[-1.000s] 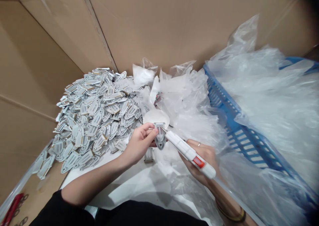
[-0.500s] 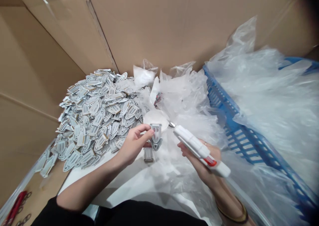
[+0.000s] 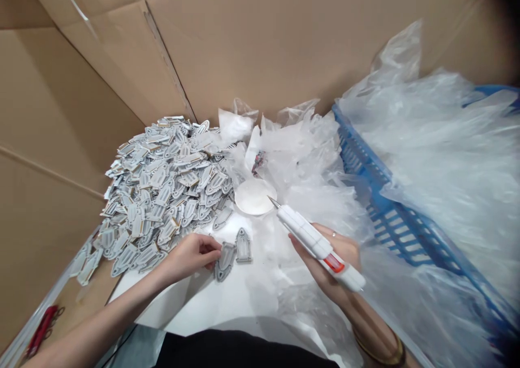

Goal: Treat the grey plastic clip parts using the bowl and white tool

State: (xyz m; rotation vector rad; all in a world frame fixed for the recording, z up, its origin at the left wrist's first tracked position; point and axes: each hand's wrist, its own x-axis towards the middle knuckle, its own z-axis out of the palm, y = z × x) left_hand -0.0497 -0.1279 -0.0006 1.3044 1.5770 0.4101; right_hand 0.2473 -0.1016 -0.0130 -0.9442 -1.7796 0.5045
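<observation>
My left hand (image 3: 199,257) pinches the edge of a flat grey piece (image 3: 226,261) with a rounded, looped end, low over the white work surface. Just right of it lies a similar flat grey piece (image 3: 243,245), loop end pointing away from me. In my right hand (image 3: 331,262) is a thick white pen-shaped tool (image 3: 311,238) with a pointed metal tip and a red-orange window on its body. That tip hovers over or near the right side of a round white dish (image 3: 255,197); whether it touches, I cannot tell.
A heap of flat grey pieces (image 3: 162,184) rises at the left. Clear plastic bags (image 3: 309,157) lie behind and right; more overflow a blue basket (image 3: 390,205). A red-handled tool (image 3: 43,330) lies front left. Cardboard walls (image 3: 260,48) enclose the back and left.
My left hand has moved down and left, bringing the grey piece towards the work surface. The second piece now shows fully beside it. The white tool has shifted slightly left, its tip nearer the dish.
</observation>
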